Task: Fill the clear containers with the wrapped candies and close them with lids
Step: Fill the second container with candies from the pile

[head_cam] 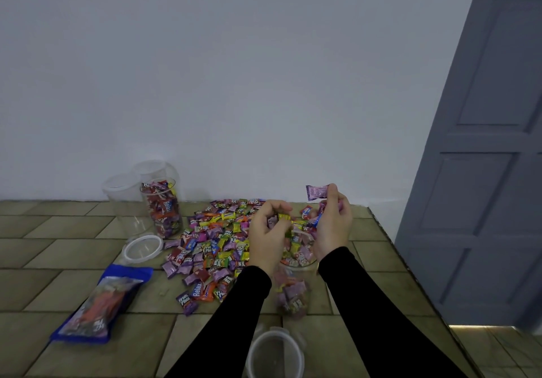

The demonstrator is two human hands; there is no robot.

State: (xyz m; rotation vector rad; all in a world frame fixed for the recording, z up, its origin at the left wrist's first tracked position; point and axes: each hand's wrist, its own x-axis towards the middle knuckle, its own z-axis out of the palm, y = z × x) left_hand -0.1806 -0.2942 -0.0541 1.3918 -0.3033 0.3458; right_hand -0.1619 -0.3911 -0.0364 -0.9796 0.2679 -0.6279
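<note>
A heap of wrapped candies (211, 245) lies spread on the tiled tabletop. Just in front of me stands a clear container (293, 289), partly filled with candies. Both hands hover over its mouth. My left hand (268, 235) is curled round several candies, a yellow one showing at the fingertips. My right hand (334, 225) holds a bunch of candies and pinches a purple candy (317, 192) raised above the rest. A clear lid (274, 354) lies near the front edge between my forearms.
A filled clear container (162, 207) stands at the back left with two empty ones (123, 195) behind it. A second lid (142, 249) lies beside them. A blue candy bag (101, 304) lies front left. The table edge and a grey door (484, 172) are on the right.
</note>
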